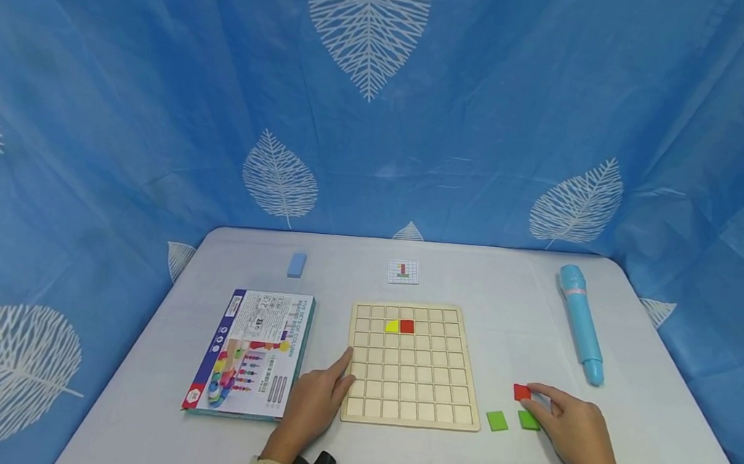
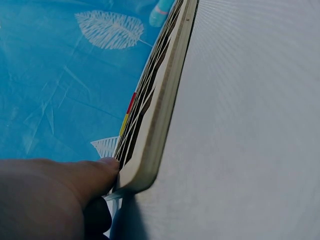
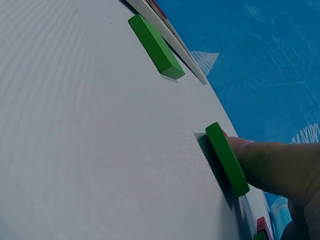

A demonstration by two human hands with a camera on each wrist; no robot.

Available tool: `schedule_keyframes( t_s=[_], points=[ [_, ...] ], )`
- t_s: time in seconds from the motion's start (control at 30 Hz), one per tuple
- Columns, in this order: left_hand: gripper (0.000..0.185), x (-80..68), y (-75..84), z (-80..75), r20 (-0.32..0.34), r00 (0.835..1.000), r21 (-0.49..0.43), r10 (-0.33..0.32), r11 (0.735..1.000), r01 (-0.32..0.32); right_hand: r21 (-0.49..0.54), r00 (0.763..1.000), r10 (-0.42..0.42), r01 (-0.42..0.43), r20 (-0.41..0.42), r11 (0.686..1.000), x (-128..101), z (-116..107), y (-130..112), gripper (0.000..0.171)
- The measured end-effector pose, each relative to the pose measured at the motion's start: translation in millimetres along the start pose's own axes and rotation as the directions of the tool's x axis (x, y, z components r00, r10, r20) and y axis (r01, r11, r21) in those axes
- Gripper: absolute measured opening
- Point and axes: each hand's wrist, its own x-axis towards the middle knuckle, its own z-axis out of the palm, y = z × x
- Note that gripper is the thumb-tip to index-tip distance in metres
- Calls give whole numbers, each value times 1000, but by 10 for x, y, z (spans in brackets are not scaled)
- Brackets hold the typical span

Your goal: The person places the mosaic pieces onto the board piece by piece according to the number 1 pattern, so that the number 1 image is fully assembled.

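A wooden grid board (image 1: 411,402) lies in the middle of the table, with a yellow tile (image 1: 392,326) and a red tile (image 1: 407,326) side by side in its second row. My left hand (image 1: 323,396) rests on the table, its thumb (image 2: 97,172) against the board's (image 2: 157,125) near left edge. My right hand (image 1: 569,426) lies to the right of the board. Its fingers reach over a loose red tile (image 1: 521,392), and one finger (image 3: 265,162) touches a green tile (image 3: 227,157). A second green tile (image 1: 497,420) lies between that hand and the board.
A colourful game box (image 1: 251,352) lies left of the board. A small blue block (image 1: 296,265) and a pattern card (image 1: 403,271) sit farther back. A light blue pen-shaped object (image 1: 580,323) lies at the right. Blue leaf-print cloth surrounds the table.
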Motion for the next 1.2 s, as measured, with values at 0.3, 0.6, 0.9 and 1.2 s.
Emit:
schedule_keyframes(
  t_s=[0.3,0.6,0.9,1.2],
  points=[
    [51,12,-8,4,0,1000,4,-2,1000,2,-4,999,-36,36,-38,999,9,-33,-7,35],
    [51,5,-9,7,-3,1000,-19,10,1000,-10,5,998,-42,42,-55,999,5,-75,-90,35],
    [51,1,-4,2,5,1000,-10,-6,1000,6,16,988,-141,142,-64,990,73,-78,-217,33],
    [51,6,-5,17,8,1000,-2,-10,1000,10,34,970,-238,240,-58,970,204,-55,-381,31]
  ],
)
